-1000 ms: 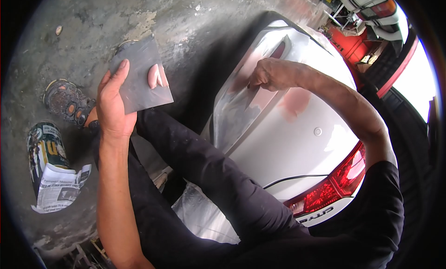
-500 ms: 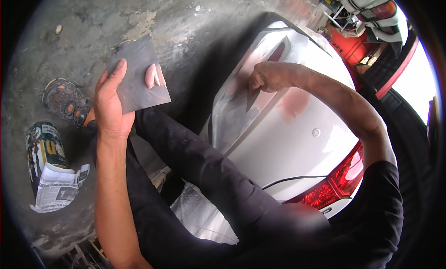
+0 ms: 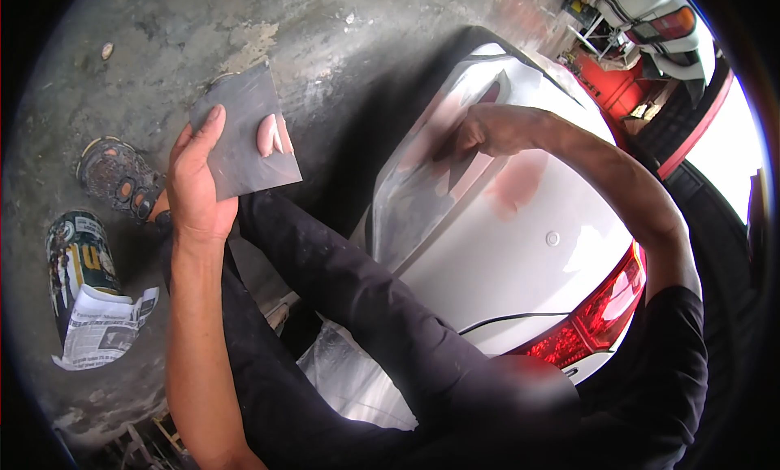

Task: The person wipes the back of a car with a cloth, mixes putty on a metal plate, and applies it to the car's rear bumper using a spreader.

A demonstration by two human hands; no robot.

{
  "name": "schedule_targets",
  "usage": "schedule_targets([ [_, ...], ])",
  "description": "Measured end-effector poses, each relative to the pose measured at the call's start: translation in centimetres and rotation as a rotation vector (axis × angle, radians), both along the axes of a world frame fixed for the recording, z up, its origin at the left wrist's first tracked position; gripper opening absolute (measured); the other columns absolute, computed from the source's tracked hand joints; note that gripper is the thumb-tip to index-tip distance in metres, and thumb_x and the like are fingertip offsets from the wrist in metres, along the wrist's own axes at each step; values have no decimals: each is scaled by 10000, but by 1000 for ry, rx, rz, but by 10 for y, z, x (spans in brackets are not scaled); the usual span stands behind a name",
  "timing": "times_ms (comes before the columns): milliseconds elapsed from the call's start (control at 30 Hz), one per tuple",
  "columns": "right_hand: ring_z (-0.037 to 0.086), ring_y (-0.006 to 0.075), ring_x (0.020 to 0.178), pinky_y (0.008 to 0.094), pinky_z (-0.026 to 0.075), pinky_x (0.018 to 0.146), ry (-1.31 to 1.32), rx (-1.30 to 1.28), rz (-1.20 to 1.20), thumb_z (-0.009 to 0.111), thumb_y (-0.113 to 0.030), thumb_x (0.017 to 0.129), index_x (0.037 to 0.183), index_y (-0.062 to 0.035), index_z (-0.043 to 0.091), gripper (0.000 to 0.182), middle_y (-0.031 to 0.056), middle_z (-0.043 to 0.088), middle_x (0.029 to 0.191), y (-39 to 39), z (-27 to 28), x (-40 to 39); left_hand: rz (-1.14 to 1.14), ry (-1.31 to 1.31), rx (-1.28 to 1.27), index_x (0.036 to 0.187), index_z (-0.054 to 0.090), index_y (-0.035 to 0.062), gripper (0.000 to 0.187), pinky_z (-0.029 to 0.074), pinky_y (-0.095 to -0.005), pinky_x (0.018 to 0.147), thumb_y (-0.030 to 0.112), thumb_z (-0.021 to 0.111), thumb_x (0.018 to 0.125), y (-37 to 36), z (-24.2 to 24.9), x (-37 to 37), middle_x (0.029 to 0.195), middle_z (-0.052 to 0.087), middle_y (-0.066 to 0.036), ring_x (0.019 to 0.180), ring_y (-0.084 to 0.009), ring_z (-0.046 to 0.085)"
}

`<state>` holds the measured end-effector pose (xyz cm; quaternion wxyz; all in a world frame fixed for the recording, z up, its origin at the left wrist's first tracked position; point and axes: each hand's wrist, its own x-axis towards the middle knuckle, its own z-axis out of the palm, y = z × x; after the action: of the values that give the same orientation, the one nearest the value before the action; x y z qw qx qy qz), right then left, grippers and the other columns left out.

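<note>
Right hand: fingers bent in tight, pinching a thin dark spreader; hardly any gap among them. Spreader lies over the grey-and-pink worked area of the white car panel, right of the scene's middle; from where I stand, cannot tell whether its edge touches. Left hand: thumb on top of a flat grey plate, remaining fingers mostly hidden by it; plate held tilted, left of the car. On the plate, towards its right edge: a lump of pink putty.

Further out: a smeared pink patch on the panel, just right of the spreader. Red tail light at the panel's near right. Left side, on the floor: a sandal on one foot; nearer, a can, a sheet of newspaper touching it. Far right: another vehicle.
</note>
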<state>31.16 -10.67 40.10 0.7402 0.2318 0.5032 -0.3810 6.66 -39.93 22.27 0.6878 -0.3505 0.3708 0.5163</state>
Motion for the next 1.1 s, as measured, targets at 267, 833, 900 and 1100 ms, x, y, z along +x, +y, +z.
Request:
schedule_targets([
  [267, 712, 257, 1049, 343, 545, 922, -132, 122, -56, 553, 93, 812, 920, -17, 665, 190, 121, 781, 1122, 16, -2, -9, -4, 16, 20, 1239, 657, -16, 325, 544, -395, 968, 225, 665, 1022, 0, -3, -2, 1152, 722, -139, 1059, -247, 718],
  [833, 716, 269, 1138, 367, 556, 1042, 197, -102, 121, 647, 23, 875, 1166, -74, 786, 337, 45, 761, 1220, -35, 2, 23, -7, 2, -9, 1242, 655, -12, 329, 539, -388, 977, 228, 677, 1017, -4, -7, -3, 1161, 721, -132, 1075, -244, 715],
  [900, 714, 270, 1143, 369, 555, 1039, 166, -85, 109, 651, 17, 882, 1167, -72, 786, 328, 40, 762, 1224, -36, 4, 22, -5, 9, -30, 1231, 657, -6, 315, 539, -387, 974, 224, 681, 1017, -3, -4, -3, 1164, 720, -129, 1072, -241, 715],
  [1100, 711, 301, 1153, 389, 554, 1019, 8, -16, -10, 635, 62, 838, 1192, -58, 776, 400, 102, 763, 1225, -33, 3, 15, 8, 1, -18, 1214, 661, -1, 296, 544, -391, 963, 220, 682, 1018, -4, -4, -4, 1154, 724, -126, 1052, -236, 719],
])
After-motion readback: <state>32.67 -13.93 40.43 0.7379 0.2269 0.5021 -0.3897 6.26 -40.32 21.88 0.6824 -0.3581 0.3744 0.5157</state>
